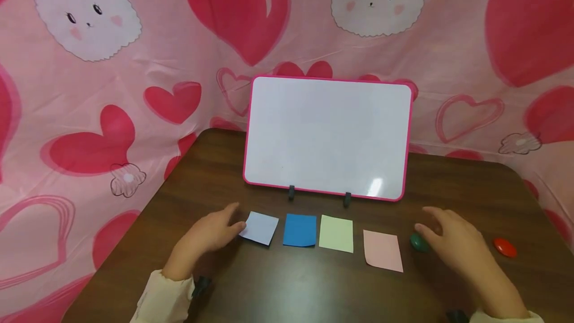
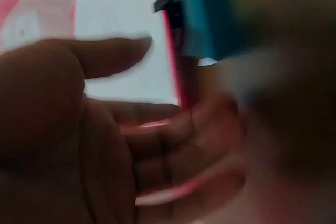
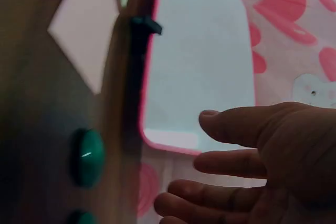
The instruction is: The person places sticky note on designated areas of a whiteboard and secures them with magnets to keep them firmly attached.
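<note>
My left hand reaches in from the left with its fingers loosely extended. Its thumb tip overlaps the left edge of a pale lavender-blue sticky note in the head view. In the blurred left wrist view, the left palm shows nothing held. On the other side, my right hand hovers beside a round green magnet, thumb partly covering it. The right wrist view shows that hand with its fingers relaxed and apart, holding nothing, with the green magnet on the table and another green piece at the lower edge.
A blue note, a light green note and a pink note lie in a row. Behind them a pink-framed whiteboard stands on black clips. A red magnet lies at the right of the table.
</note>
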A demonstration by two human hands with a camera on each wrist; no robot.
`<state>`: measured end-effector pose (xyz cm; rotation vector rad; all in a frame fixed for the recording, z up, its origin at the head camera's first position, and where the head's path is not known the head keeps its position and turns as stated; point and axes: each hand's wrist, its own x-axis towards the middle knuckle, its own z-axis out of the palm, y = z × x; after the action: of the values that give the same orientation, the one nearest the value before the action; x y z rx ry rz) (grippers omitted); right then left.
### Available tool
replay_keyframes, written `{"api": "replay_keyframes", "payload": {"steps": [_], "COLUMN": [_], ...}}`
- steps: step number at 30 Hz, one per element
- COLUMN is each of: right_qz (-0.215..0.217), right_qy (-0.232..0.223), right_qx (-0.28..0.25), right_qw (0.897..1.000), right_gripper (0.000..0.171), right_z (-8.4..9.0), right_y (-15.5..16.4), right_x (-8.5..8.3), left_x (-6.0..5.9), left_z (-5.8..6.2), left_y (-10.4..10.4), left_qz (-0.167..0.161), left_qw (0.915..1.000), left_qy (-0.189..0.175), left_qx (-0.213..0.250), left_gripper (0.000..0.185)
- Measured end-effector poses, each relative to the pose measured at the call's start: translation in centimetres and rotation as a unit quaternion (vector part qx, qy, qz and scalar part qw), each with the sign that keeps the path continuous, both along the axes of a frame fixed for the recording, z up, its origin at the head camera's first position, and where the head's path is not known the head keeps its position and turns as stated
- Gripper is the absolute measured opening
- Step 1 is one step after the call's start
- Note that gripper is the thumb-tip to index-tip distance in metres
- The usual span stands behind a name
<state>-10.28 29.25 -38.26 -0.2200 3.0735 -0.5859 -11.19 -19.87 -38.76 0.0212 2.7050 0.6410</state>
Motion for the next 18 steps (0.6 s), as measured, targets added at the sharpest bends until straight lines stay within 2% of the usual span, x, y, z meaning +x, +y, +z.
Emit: {"api": "replay_keyframes", "payload": {"steps": [4, 6, 9, 12, 18], "right_qz": [0.015, 0.016, 0.013, 0.014, 0.016], "right_qy": [-0.061, -0.086, -0.098, -0.089, -0.067], "right_qx": [0.008, 0.003, -0.004, -0.006, -0.004], "right_qw": [0.998, 0.996, 0.995, 0.996, 0.998], "right_gripper": [0.06, 0.062, 0.064, 0.065, 0.076], "right_z": [-2.2, -3.2, -4.2, -4.8, -5.4], "right_y": [1.4, 1.7, 1.6, 1.1, 0.0], "right_x": [0.6, 0.8, 0.6, 0.2, -0.4], "left_x": [0.4, 0.4, 0.6, 0.8, 1.1], "left_z": [-1.2, -1.6, -1.8, -2.0, -2.2], "left_y": [-0.9, -1.1, -1.2, -1.2, -0.9], "left_qz": [0.007, 0.019, 0.033, 0.048, 0.09], "left_qw": [0.9961, 0.992, 0.986, 0.9837, 0.9836], "left_qy": [-0.036, -0.04, -0.04, -0.033, -0.007], "left_qx": [0.081, 0.118, 0.158, 0.17, 0.156], "left_gripper": [0.069, 0.068, 0.062, 0.052, 0.043]}}
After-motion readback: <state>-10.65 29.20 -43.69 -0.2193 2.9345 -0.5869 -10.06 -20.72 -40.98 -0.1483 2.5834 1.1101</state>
